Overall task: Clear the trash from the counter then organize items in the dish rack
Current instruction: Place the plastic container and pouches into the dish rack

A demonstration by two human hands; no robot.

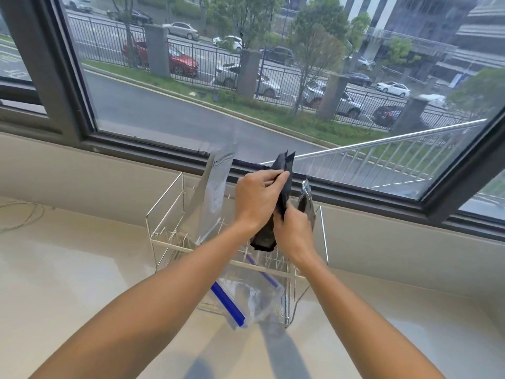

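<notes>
A wire dish rack (164, 203) stands on the pale counter (82, 269) below the window. Both my hands hold a black pouch (284, 170) upright above the rack's middle. My left hand (257, 198) pinches it near the top, and my right hand (293, 233) grips it lower down. A tall silver pouch (210, 198) stands in the rack's left side. A smaller crinkled silver packet (307, 203) stands at the right. A clear zip bag with a blue strip (232, 302) lies in the rack's lower front.
A window sill and dark window frame (136, 149) run right behind the rack. A thin white cable (24, 214) lies on the counter at far left.
</notes>
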